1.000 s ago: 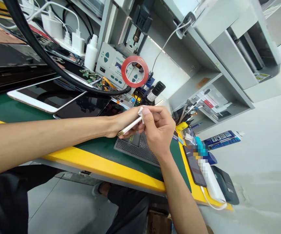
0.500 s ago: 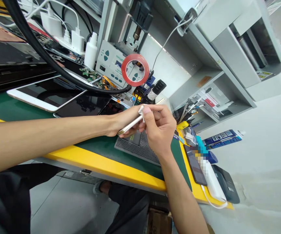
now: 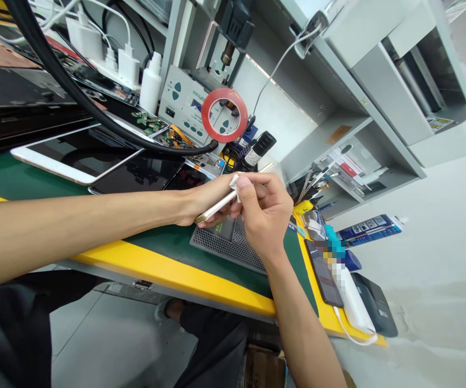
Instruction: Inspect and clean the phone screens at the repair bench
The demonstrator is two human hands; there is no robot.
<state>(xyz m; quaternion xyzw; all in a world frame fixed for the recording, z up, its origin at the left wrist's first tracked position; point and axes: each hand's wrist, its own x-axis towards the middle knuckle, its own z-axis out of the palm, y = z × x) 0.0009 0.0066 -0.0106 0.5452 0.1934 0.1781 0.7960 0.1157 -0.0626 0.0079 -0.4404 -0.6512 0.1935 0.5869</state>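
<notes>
Barely moved | left hand around device | right hand curled, pinching scrap

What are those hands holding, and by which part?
The left hand holds a slim, phone-like device around its body. The right hand pinches a white scrap; by which part is unclear.

A bench with a green top and a yellow edge crosses the view at a slant, a grey shelf unit with open compartments rising from its back. To the right stands a plain white wall. Below lies a pale grey tiled floor, and the light is bright.
</notes>
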